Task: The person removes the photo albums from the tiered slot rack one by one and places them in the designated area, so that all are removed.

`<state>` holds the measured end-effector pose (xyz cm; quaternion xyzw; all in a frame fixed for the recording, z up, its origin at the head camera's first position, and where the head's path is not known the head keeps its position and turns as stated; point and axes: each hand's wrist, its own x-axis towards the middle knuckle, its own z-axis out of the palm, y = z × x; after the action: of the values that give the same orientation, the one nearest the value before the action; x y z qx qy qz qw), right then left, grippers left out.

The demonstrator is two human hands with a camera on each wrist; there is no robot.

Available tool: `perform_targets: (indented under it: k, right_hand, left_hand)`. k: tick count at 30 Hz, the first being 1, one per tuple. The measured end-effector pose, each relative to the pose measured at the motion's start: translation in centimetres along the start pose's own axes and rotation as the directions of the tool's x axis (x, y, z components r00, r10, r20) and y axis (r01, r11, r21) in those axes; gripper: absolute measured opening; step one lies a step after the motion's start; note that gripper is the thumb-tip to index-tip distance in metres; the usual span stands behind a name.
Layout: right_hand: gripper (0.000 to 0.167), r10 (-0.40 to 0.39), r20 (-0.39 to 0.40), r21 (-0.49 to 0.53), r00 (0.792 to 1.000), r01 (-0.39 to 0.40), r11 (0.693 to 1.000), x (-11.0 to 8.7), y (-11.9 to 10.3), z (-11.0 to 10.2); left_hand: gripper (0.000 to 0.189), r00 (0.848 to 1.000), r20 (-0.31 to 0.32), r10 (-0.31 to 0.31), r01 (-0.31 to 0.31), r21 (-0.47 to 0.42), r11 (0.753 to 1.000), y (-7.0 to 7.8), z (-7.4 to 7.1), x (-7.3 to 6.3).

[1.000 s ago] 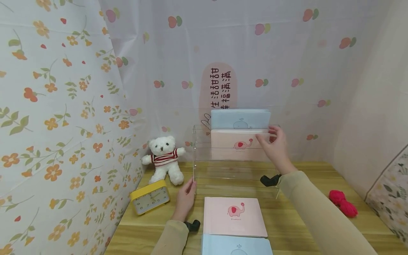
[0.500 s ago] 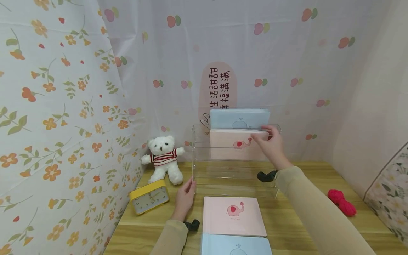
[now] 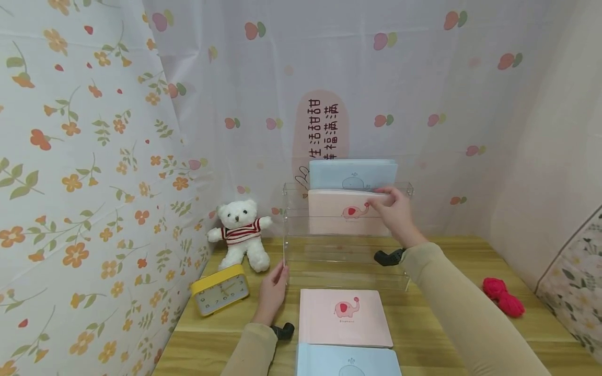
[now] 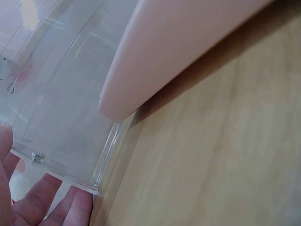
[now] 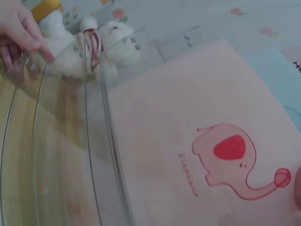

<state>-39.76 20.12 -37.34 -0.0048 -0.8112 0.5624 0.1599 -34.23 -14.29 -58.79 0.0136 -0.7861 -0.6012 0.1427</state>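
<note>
In the head view, a pink elephant notebook [image 3: 326, 206] stands upright in a tier of the clear acrylic rack [image 3: 345, 253]. My right hand [image 3: 398, 214] pinches its upper right part, thumb in front and fingers behind the top edge. Behind it, blue whale notebooks [image 3: 329, 175] stand in the rear tier. My left hand [image 3: 271, 293] holds the rack's left side low down; in the left wrist view its fingers [image 4: 40, 197] show behind the clear side panel. The right wrist view has the pink cover close up, with only a sliver of my right hand at its edge.
On the wooden table before the rack lie another pink elephant notebook [image 3: 324, 318] and a blue whale notebook [image 3: 324, 361]. To the left are a white teddy bear [image 3: 242, 235] and a yellow clock [image 3: 221, 292]. Red yarn [image 3: 503, 297] lies at the right.
My right hand has slid left along the top of the standing pink notebook, from its right corner toward the elephant's trunk. My left hand stays on the rack's side.
</note>
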Motion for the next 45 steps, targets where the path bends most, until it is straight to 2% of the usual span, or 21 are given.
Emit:
perform_targets:
  k: [7, 10, 14, 17, 20, 24, 29, 35, 37, 41, 43, 45]
  right_hand:
    - [0.043, 0.05, -0.093, -0.011, 0.994, -0.052, 0.999, -0.6, 0.1, 0.6]
    - [0.044, 0.042, -0.151, -0.007, 0.988, -0.044, 0.999, -1.0, 0.1, 0.6]
    - [0.044, -0.032, -0.22, 0.038, 0.975, 0.041, 0.998, -1.4, -0.3, 0.3]
    - [0.041, -0.089, -0.273, 0.094, 0.958, 0.119, 0.989, -1.8, -0.9, -0.2]
    - [0.036, -0.109, -0.328, 0.146, 0.938, 0.165, 0.975, -2.4, -1.8, -0.9]
    - [0.03, -0.093, -0.404, 0.23, 0.91, 0.199, 0.952, -3.3, -2.6, -1.9]
    - [0.026, -0.016, -0.505, 0.398, 0.863, 0.25, 0.883, -4.8, -2.0, -3.1]
    - [0.026, 0.098, -0.565, 0.548, 0.82, 0.283, 0.787, -7.5, 0.1, -3.7]
    - [0.027, 0.126, -0.586, 0.588, 0.801, 0.313, 0.745, -8.3, 0.7, -3.7]
    - [0.031, 0.181, -0.628, 0.671, 0.757, 0.408, 0.62, -9.8, 1.7, -3.8]
    - [0.034, 0.203, -0.645, 0.691, 0.737, 0.448, 0.568, -10.5, 2.2, -4.1]
    - [0.036, 0.22, -0.661, 0.695, 0.717, 0.474, 0.541, -11.1, 2.7, -4.3]
  left_hand:
    - [0.044, 1.0, -0.006, -0.004, 0.004, 0.035, 0.999, -0.3, 0.3, -0.1]
    - [0.044, 1.0, -0.005, 0.0, 0.0, 0.03, 1.0, -0.2, 0.4, -0.2]
    - [0.046, 1.0, -0.008, 0.018, -0.018, 0.023, 1.0, -0.3, 0.6, -0.1]
    - [0.047, 1.0, -0.006, 0.021, -0.021, 0.013, 1.0, -0.2, 0.6, -0.1]
    - [0.048, 1.0, 0.001, 0.008, -0.008, 0.01, 1.0, -0.1, 0.5, 0.0]
    - [0.046, 1.0, 0.007, -0.008, 0.008, 0.017, 1.0, -0.2, 0.5, 0.1]
    - [0.045, 1.0, 0.007, -0.008, 0.008, 0.02, 1.0, -0.2, 0.4, 0.3]
    - [0.047, 1.0, 0.014, -0.015, 0.015, 0.024, 1.0, 0.0, 0.3, 0.1]
    - [0.047, 1.0, 0.011, -0.02, 0.02, 0.027, 0.999, 0.0, 0.2, 0.0]
    - [0.048, 1.0, -0.003, -0.023, 0.023, 0.029, 0.999, 0.0, 0.1, 0.0]
    - [0.049, 1.0, -0.005, -0.02, 0.02, 0.035, 0.999, 0.0, 0.1, 0.0]
    - [0.049, 1.0, -0.002, -0.019, 0.019, 0.029, 0.999, 0.0, 0.1, 0.0]
